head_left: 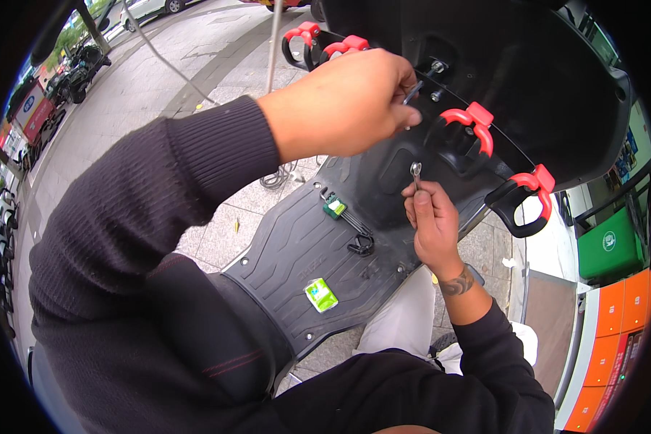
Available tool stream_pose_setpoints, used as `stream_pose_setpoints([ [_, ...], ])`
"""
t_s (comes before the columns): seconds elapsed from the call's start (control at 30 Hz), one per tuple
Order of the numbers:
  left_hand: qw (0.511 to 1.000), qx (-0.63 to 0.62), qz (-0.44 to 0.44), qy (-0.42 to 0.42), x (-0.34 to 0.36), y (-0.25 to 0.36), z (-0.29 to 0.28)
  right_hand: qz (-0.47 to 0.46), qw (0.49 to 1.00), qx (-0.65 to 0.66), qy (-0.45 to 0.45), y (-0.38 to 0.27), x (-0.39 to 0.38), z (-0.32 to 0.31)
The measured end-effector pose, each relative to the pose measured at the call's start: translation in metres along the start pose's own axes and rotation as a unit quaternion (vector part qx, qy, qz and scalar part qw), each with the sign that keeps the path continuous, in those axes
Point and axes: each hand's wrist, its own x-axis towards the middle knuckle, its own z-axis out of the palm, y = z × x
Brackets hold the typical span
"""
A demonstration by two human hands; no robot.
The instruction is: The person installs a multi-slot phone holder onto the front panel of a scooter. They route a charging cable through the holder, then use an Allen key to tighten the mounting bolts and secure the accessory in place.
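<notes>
My left hand point(347, 105) is closed in a pinch on a thin grey metal rod point(414, 92), perhaps a hex key, just left of two bolts on the scooter's black front panel point(513, 79). The fingers partly hide the rod. Lower down, my right hand point(434, 220) grips a small silver wrench point(416, 173), its round head upward and close to the inner leg panel. On the grey scooter footboard point(282, 246) lie a hex key set point(335, 207) in a green holder, a black looped item point(362, 244) and a green and white packet point(320, 295).
Red and black hooks point(477, 119) stick out along the front panel's edge around my hands. The black seat point(202, 333) is at the lower left. A green bin point(611, 246) and orange lockers point(607, 333) stand at the right. A coiled cable point(278, 176) lies on the paving.
</notes>
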Motion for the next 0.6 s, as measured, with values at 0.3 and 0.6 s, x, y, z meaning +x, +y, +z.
stream_pose_setpoints([
  [0.3, 0.991, -0.098, -0.087, -0.029, 0.005, 0.008, -0.019, 0.001, 0.999, 0.036, -0.024, 0.006, 0.007, 0.005],
  [0.6, 0.989, -0.110, -0.043, 0.084, -0.011, 0.006, 0.007, 0.017, 0.998, 0.047, -0.024, 0.012, -0.007, 0.010],
])
